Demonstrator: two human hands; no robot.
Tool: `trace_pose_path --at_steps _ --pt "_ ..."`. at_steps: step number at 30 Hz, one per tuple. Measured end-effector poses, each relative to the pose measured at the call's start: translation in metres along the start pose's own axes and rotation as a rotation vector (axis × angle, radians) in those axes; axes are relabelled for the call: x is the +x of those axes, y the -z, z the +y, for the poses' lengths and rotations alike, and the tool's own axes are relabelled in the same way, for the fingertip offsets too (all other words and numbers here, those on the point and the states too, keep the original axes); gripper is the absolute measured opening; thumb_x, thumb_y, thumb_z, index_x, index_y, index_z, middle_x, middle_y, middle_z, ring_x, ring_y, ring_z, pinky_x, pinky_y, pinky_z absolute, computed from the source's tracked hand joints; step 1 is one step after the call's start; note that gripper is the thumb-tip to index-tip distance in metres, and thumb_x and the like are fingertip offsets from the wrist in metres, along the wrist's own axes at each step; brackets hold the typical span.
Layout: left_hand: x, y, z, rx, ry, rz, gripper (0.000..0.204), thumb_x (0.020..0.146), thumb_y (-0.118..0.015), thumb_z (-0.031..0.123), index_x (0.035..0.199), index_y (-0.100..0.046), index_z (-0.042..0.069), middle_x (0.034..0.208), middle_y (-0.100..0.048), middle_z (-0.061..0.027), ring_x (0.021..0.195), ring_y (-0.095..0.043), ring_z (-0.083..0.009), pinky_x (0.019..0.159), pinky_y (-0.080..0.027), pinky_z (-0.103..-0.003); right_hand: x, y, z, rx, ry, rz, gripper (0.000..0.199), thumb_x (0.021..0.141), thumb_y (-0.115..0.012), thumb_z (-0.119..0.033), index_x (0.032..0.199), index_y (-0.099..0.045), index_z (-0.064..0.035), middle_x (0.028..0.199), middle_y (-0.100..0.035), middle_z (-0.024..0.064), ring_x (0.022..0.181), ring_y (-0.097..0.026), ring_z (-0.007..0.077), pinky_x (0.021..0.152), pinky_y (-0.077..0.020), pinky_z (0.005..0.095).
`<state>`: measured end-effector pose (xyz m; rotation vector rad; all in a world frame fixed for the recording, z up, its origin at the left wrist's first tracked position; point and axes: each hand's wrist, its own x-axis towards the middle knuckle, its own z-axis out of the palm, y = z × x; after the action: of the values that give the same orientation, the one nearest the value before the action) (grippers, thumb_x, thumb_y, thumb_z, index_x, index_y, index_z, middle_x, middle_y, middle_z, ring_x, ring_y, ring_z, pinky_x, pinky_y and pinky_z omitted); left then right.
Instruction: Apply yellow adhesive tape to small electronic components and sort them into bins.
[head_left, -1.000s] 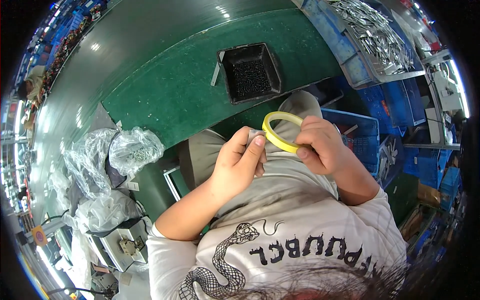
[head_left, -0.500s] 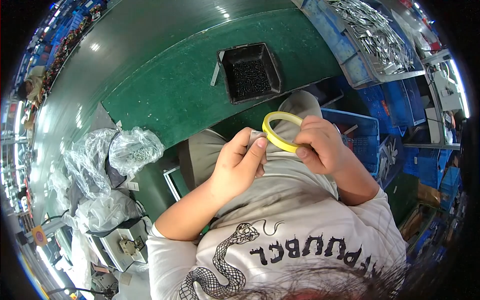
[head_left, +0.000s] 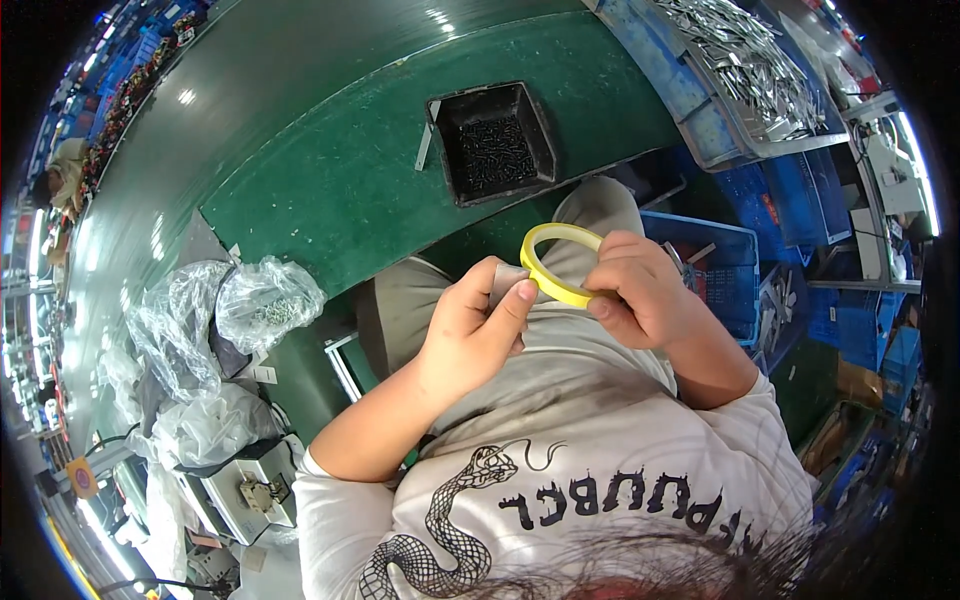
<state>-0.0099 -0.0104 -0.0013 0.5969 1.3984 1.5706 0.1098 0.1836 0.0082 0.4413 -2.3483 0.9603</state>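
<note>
A narrow roll of yellow tape [head_left: 527, 248] is held in front of my lap, tilted, with its open ring showing. My right hand [head_left: 640, 290] is closed on the ring's right side, thumb below and fingers over it. At the ring's left edge my left hand [head_left: 475, 320] is pinched, thumb tip and forefinger against the tape. A pale wrap [head_left: 508, 274] shows around the left forefinger; whether it is tape or a finger cover I cannot tell. Whether a tape end is lifted is too small to see.
On the green table stands a black bin [head_left: 545, 150] of small dark parts, a metal strip [head_left: 424, 145] by its left wall. Clear plastic bags [head_left: 270, 305] lie at the left, above a metal device [head_left: 250, 490]. Blue crates [head_left: 735, 240] and a bin of metal pieces [head_left: 690, 95] are at the right.
Both hands hold nearly the same pose, with the tape roll shifted very slightly left. The view itself has moved a little, so the black bin sits slightly further left.
</note>
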Motion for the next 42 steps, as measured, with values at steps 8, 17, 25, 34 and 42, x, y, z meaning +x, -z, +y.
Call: trace_pose_path --at_steps 8,17,25,34,42 --pt "-0.0019 0.0026 0.0033 0.143 0.007 -0.009 0.020 0.099 -0.058 0.021 0.089 -0.053 0.003 0.065 -0.055 0.0019 0.054 -0.052 -0.0042 0.049 -0.043 -0.021 0.0008 0.0034 -0.0033 0.003 -0.020 -0.052 0.021 0.077 -0.072 -0.009 0.090 -0.057 -0.0047 0.065 -0.057 0.0039 0.053 -0.053 0.0264 0.056 -0.0401 0.0372" --pt "-0.0012 0.0015 0.0002 -0.021 -0.021 -0.009 0.018 0.100 -0.055 0.019 0.093 -0.051 0.003 0.071 -0.055 0.0005 0.059 -0.051 -0.0044 0.052 -0.043 -0.021 -0.0021 0.0033 -0.0017 -0.006 0.020 -0.033 0.016 0.088 -0.065 -0.015 0.088 -0.055 -0.0028 0.066 -0.054 0.0048 0.054 -0.047 0.0242 0.053 -0.0376 0.0362" --pt "-0.0016 0.0011 0.0023 -0.019 -0.029 -0.028 0.015 0.100 -0.053 0.015 0.093 -0.050 0.003 0.071 -0.054 0.0004 0.060 -0.050 -0.0046 0.052 -0.042 -0.022 -0.0011 0.0044 -0.0034 -0.028 0.031 -0.027 0.016 0.088 -0.064 -0.016 0.088 -0.055 -0.0029 0.068 -0.054 0.0053 0.055 -0.048 0.0247 0.054 -0.0396 0.0365" --pt "-0.0013 0.0033 -0.0007 0.071 -0.077 -0.027 0.016 0.098 -0.056 0.013 0.088 -0.048 0.002 0.069 -0.056 0.0003 0.058 -0.052 -0.0047 0.051 -0.043 -0.023 0.0017 0.0041 -0.0028 -0.025 0.019 -0.021 0.016 0.086 -0.066 -0.016 0.086 -0.056 -0.0036 0.067 -0.054 0.0051 0.055 -0.048 0.0246 0.053 -0.0388 0.0361" --pt "-0.0017 0.0031 0.0003 0.061 -0.080 -0.020 0.015 0.098 -0.056 0.013 0.090 -0.049 0.002 0.069 -0.057 -0.0005 0.058 -0.053 -0.0049 0.050 -0.043 -0.023 0.0055 0.0048 -0.0024 -0.015 0.020 -0.026 0.015 0.085 -0.066 -0.015 0.085 -0.056 -0.0036 0.065 -0.052 0.0048 0.053 -0.046 0.0246 0.053 -0.0375 0.0363"
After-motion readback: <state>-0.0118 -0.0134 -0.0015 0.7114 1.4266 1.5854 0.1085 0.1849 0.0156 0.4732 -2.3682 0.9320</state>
